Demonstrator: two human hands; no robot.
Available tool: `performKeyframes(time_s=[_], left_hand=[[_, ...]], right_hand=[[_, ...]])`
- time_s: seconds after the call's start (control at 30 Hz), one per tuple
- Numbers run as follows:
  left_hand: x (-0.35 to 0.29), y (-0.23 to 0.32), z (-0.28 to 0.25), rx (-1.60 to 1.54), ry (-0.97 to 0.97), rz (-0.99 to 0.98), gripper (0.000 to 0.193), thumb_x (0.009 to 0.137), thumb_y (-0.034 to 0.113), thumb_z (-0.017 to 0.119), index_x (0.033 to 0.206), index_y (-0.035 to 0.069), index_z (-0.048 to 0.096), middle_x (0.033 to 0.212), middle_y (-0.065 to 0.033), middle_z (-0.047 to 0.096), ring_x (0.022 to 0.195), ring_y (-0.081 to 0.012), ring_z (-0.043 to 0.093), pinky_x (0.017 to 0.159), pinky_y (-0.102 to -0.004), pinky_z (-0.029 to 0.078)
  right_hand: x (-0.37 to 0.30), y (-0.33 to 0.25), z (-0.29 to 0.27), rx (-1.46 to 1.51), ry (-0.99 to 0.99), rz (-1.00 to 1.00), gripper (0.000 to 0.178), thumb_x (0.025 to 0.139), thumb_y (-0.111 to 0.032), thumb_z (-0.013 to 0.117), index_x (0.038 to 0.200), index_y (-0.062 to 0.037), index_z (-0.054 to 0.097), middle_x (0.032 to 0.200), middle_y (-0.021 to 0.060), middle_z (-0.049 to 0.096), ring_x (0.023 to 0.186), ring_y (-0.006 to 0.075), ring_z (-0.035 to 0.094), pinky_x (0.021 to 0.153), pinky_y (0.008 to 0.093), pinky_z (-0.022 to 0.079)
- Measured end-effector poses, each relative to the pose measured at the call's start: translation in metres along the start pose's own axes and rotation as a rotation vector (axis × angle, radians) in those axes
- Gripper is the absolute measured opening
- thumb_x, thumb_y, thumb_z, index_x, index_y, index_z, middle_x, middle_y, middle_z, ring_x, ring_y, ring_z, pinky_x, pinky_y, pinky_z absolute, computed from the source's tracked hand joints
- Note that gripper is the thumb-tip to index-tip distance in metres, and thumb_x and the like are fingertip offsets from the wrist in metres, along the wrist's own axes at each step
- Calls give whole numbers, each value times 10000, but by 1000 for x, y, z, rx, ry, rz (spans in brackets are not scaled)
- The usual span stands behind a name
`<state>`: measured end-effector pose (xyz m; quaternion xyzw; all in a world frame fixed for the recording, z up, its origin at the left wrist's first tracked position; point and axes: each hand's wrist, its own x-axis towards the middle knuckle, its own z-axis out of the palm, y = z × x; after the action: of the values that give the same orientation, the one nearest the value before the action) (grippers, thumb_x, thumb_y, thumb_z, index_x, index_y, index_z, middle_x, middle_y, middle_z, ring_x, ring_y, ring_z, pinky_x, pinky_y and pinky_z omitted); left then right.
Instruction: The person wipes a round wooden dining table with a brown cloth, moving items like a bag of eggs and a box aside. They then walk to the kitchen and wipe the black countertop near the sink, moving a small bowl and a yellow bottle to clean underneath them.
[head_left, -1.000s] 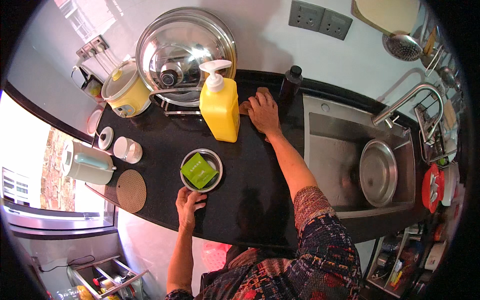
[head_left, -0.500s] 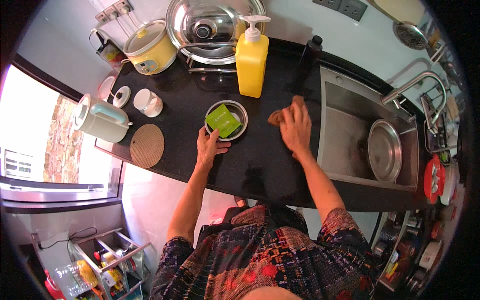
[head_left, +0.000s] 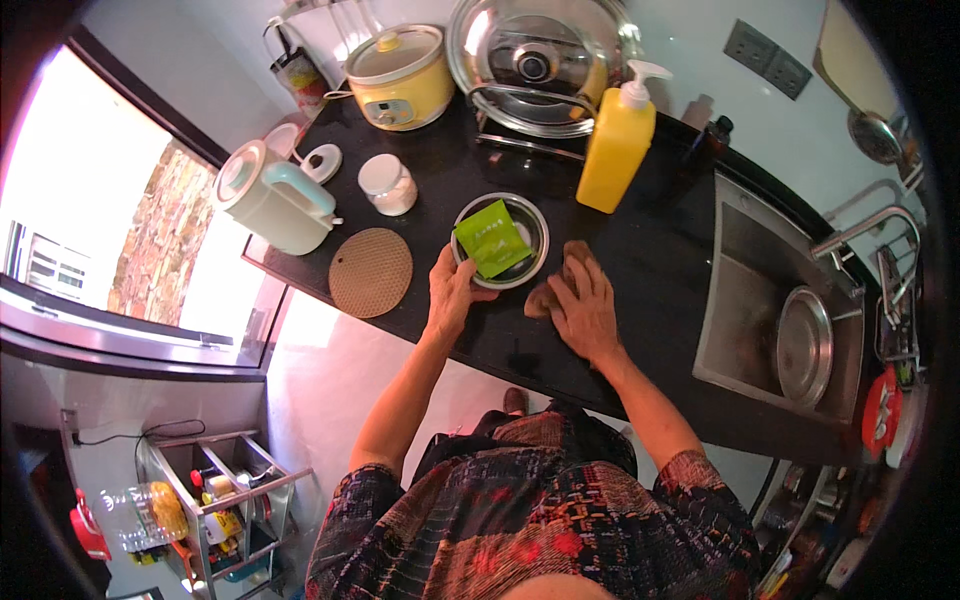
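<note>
Green packet [head_left: 493, 243] bore short lines of pale print, too small to read. Grey panel [head_left: 388, 111] on yellow cooker [head_left: 428, 92] showed only blurred marks. Nothing legible.

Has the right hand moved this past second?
Yes: the right hand, on the brown cloth, has come toward the near edge of the counter, from beside the yellow bottle to in front of it.
</note>
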<state>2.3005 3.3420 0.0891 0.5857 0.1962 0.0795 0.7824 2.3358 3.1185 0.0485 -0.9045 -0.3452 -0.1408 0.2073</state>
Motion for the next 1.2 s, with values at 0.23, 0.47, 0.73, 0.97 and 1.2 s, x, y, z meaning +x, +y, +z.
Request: performKeyframes(time_s=[0.23,0.47,0.73,0.97,1.2], left_hand=[[-64,6,-68,29,233,13,401,891,93,457,1277,-13,431,1008,-147,627,763,-213,679,565,-307,601],[-92,17,-99,29,382,35,384,888,102,469,1257,-1,454,953,-143,648,693,-214,678,557,-318,592],[-52,-3,-71,51,322,75,369,894,125,469,1252,41,440,1073,-156,602,778,-247,671,579,-315,581],[-41,-56,6,82,123,-24,407,900,163,472,1286,45,419,1029,-154,625,730,-281,684,561,-317,574],[-53,-78,69,135,77,-78,411,892,184,482,1276,46,430,1001,-144,623,702,-266,680,536,-306,564]], right_hand=[[114,6,76,-78,180,-13,349,763,-203,645,1105,-155,594,1303,96,423,1260,352,340,974,519,324],[139,-68,109,45,112,-119,280,751,-257,646,1025,-201,627,1280,91,442,1252,345,327,954,565,301],[21,-88,50,306,-23,-377,192,782,-309,582,949,-227,631,1281,91,436,1252,324,332,947,589,302],[-100,-12,-36,64,11,-44,284,785,-289,650,1050,-194,615,1349,80,390,1290,319,311,979,545,323],[-213,70,-140,-105,37,364,318,745,-211,698,1044,-164,600,1305,92,397,1278,339,318,958,548,331]])
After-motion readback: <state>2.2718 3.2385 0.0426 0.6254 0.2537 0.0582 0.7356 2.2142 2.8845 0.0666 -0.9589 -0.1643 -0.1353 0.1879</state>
